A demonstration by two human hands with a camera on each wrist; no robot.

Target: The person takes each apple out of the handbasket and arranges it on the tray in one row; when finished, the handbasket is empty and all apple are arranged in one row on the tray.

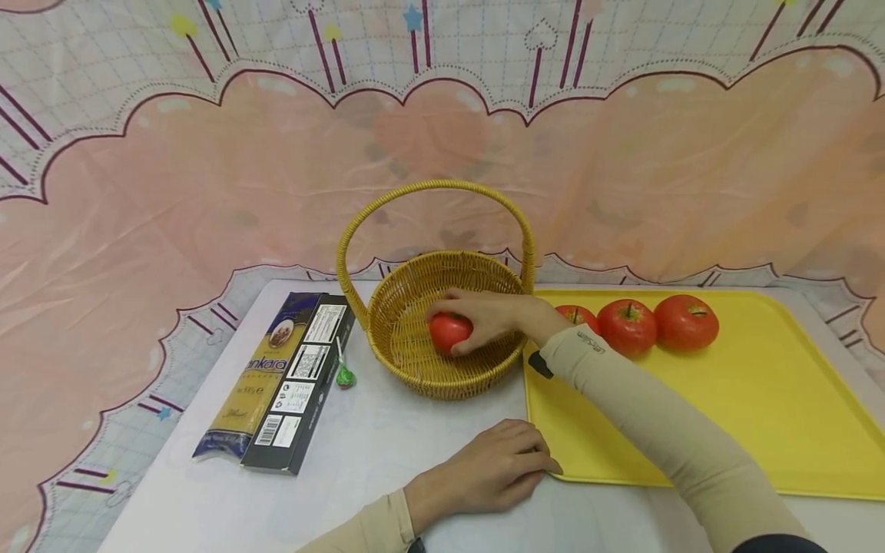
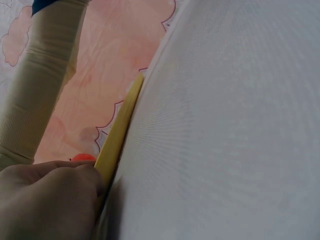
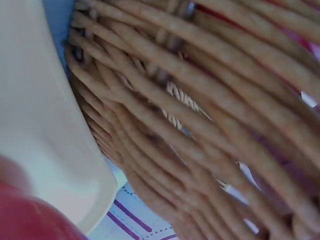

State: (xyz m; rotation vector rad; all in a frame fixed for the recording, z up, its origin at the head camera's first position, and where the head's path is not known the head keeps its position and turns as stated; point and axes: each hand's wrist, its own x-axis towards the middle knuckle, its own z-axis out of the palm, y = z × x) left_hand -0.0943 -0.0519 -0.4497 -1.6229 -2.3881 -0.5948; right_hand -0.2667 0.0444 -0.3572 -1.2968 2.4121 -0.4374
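Observation:
My right hand (image 1: 477, 319) reaches over the rim of a woven yellow basket (image 1: 415, 369) and grips a red apple (image 1: 448, 332) inside it, low over the basket floor. In the right wrist view the basket's wicker wall (image 3: 210, 125) fills the frame, with a blurred red apple (image 3: 30, 220) at the lower left. Three more red apples (image 1: 628, 326) sit in a row at the back of a yellow tray (image 1: 726, 415). My left hand (image 1: 494, 470) rests on the table at the tray's front left corner, fingers touching the tray edge (image 2: 117, 135).
A long pasta packet (image 1: 280, 380) lies left of the basket, with a small green-wrapped lollipop (image 1: 344, 375) between them. The basket's tall handle (image 1: 435, 188) arches above my right hand. A pink patterned cloth hangs behind the white table (image 1: 387, 430).

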